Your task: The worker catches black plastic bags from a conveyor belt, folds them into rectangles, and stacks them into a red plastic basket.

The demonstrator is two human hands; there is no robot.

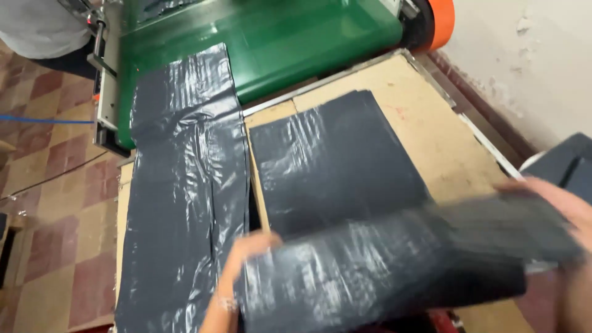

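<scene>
— What are the hands holding?
— The left hand (243,250) and right hand (564,206) are each gripping an end of a glossy, crinkled dark plastic bag (382,259), blurred, above the surface (425,129).
— And beneath?
— A flat rectangular bag stack (333,160) is lying on brown cardboard; a long wrinkled sheet (182,185) is trailing off the green machine (290,37).

From my feed, the bare cardboard table (425,123) at 1 o'clock is the open room; a hand passes freely there up to the wall (542,68) at 2. At 12 the green conveyor machine (290,37) blocks the far edge. The long black plastic sheet (179,203) covers the strip from 11 down to 8, flat, no real obstacle. The black bag stack (333,160) fills the centre. The lifted black bag (382,271) spans 5 to 3, blocking my near side.
</scene>
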